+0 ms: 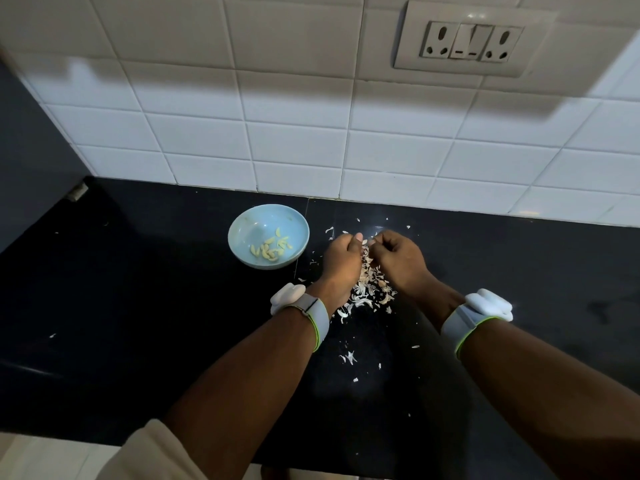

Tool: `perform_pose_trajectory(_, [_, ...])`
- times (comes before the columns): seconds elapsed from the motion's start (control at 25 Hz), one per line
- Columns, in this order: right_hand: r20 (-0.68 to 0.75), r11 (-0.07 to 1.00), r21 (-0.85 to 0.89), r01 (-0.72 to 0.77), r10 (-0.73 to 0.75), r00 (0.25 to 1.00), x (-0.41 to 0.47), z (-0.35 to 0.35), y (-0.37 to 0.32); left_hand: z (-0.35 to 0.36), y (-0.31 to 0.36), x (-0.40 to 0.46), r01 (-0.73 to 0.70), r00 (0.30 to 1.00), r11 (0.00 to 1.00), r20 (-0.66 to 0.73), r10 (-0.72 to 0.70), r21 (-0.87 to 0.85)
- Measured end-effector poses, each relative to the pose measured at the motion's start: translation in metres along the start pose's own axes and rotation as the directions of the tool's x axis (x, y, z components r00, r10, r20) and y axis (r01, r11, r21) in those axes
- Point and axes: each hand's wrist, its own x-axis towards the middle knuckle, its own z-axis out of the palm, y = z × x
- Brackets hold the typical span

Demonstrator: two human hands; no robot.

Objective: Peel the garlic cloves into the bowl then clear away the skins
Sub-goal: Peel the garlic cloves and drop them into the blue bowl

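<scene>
Your left hand [341, 256] and right hand [398, 254] curl round a clove [367, 242] above the skins [369, 292] on the surface [138, 306] — peeled garlic [272, 250] sits in the bowl [242, 233], just left.

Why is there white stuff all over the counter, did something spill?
Those are garlic skins, not a spill. They lie piled under the left hand and right hand and scattered over the black counter. The peeled cloves sit neatly in the blue bowl. Nothing looks broken.
</scene>
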Motion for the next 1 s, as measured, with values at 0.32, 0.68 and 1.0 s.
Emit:
perform_pose_trajectory(0.32, [0.132, 0.906, 0.404, -0.123, 0.075, 0.988, -0.004, 0.001, -0.003, 0.002, -0.001, 0.001, 0.048, 0.999, 0.997, 0.027, -0.046, -0.066])
perform_pose_trajectory(0.68, [0.165, 0.747, 0.603, -0.282, 0.229, 0.959, 0.001, 0.008, -0.015, 0.007, 0.007, 0.002, -0.093, 0.995, 0.995, -0.028, 0.095, 0.037])
perform_pose_trajectory(1.0, [0.257, 0.621, 0.655, -0.430, 0.351, 0.900, 0.010, 0.009, -0.011, -0.001, 0.009, -0.003, -0.197, 0.977, 0.971, 0.114, 0.182, 0.137])
